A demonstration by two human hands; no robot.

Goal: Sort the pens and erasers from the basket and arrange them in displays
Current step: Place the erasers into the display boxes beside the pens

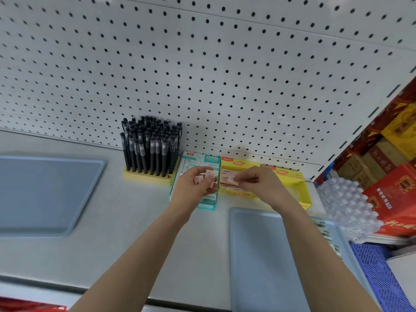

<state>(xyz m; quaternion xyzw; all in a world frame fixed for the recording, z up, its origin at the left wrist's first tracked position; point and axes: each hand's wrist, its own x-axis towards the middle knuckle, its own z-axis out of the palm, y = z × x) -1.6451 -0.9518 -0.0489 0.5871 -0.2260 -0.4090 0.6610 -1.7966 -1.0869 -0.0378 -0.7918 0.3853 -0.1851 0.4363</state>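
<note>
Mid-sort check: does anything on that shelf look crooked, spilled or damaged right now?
Nothing stands out. The black pens stand upright in the yellow holder; the teal box and yellow boxes sit in a row beside it. No spill or damage shows. The rightmost yellow box just looks mostly empty.

Hands: two, left hand and right hand.
Pink erasers: about two in the left, one in the right.
Eraser display boxes: three, one teal box and two yellow boxes.
Black pens: dozens, too packed to count.
Yellow pen stand: one.
Blue trays: two.
</note>
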